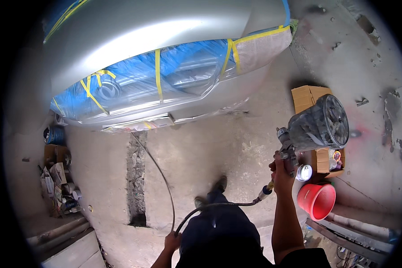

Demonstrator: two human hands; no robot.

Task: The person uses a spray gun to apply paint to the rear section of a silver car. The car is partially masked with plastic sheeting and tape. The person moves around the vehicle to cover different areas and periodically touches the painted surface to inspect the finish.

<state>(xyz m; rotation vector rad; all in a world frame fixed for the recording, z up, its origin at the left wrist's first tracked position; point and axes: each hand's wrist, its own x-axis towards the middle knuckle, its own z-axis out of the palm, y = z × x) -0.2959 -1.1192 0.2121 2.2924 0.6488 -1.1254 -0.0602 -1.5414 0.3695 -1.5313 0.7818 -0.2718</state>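
Note:
My right hand (pixel 282 172) is closed round the handle of a spray gun (pixel 288 152), held out at the right. A large dark paint cup (pixel 319 124) with a round lid is mounted on the gun, tilted sideways. From the gun's lower end a black air hose (pixel 219 204) curves left across my legs. My left hand (pixel 172 241) grips that hose low in the view, beside my thigh. Ahead stands a silver car (pixel 165 27), its front grille covered with blue and clear masking film (pixel 183 67) held by yellow tape (pixel 158 76).
A red bucket (pixel 316 201), a cardboard box (pixel 306 96) and a small tin (pixel 304 173) stand at the right. Boxes and cans (pixel 60 187) are piled along the left. A rough-filled trench (pixel 136 178) runs through the concrete floor, with the hose trailing past it toward the car.

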